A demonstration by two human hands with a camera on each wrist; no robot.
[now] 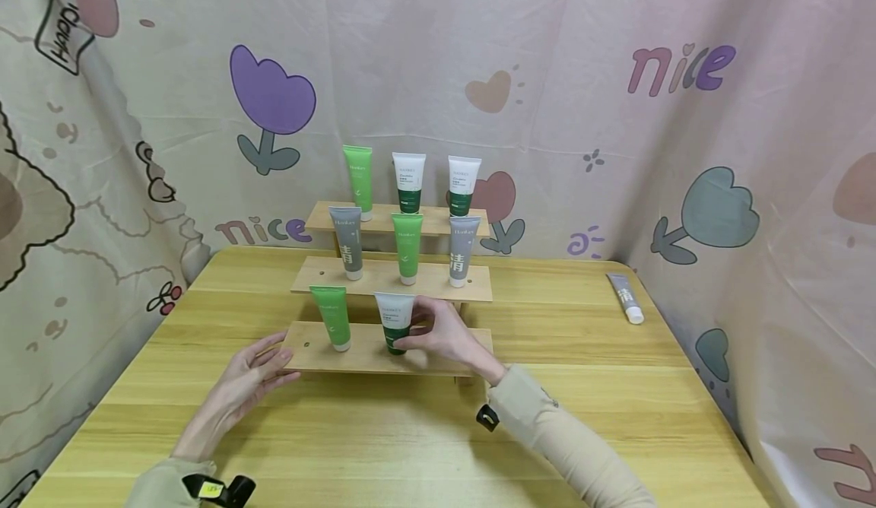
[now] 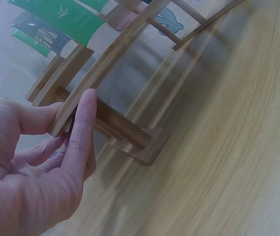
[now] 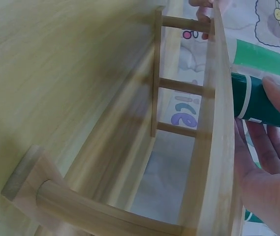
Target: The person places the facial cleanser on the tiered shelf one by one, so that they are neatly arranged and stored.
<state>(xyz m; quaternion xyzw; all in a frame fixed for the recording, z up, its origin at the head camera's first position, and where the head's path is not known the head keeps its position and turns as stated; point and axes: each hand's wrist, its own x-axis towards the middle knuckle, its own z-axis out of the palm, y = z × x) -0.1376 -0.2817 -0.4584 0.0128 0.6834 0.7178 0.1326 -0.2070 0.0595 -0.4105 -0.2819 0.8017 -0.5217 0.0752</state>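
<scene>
A white and dark green squeeze tube (image 1: pixel 394 312) stands on its cap on the lowest board of a three-tier wooden display rack (image 1: pixel 438 361). My right hand (image 1: pixel 448 334) grips this tube from its right side, thumb in front. In the right wrist view, the tube's green lower part (image 3: pixel 252 101) meets the board between thumb and fingers. My left hand (image 1: pixel 249 377) pinches the left end of the same board; the left wrist view has the thumb above and fingers (image 2: pixel 83 123) against the edge and underside. Left of the held tube stands a light green tube (image 1: pixel 333 318).
On the middle tier a grey tube (image 1: pixel 347 242), a green tube (image 1: pixel 407 249) and another grey tube (image 1: pixel 461 249) stand upright. The top tier holds a green tube (image 1: pixel 359 181) and two white-green tubes (image 1: pixel 409 177). One grey tube (image 1: pixel 626 297) lies at the table's right. Behind hangs a printed curtain (image 1: pixel 547 6).
</scene>
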